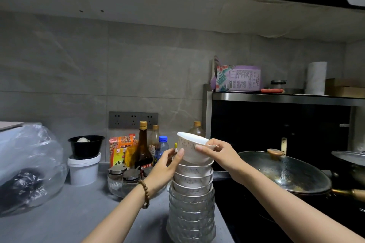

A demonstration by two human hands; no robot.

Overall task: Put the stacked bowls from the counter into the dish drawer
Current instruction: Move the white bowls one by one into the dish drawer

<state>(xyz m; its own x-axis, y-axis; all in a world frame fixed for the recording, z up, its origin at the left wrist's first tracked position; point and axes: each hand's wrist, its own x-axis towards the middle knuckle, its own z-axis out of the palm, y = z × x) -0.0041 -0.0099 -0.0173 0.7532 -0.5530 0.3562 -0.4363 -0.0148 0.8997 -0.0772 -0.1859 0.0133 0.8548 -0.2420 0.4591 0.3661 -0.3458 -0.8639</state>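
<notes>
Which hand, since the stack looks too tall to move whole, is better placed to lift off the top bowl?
Right, probably. The right hand pinches the rim of the tilted top bowl; the left hand only cups its lower side, just above the stack.

The top bowl (192, 147) I hold is white with a faint grey speckled pattern, like the white bowls (193, 175) under it. The glass bowls (192, 213) below are clear and facet-cut. The counter (69, 219) is plain grey. Near its back edge stand a black tub (86, 146) on a white bucket (84, 169), orange-and-yellow packets (122, 150), a gold-capped dark brown bottle (142, 148) and a blue-capped clear bottle (162, 148). My wrist beads (145, 193) are brown.
</notes>
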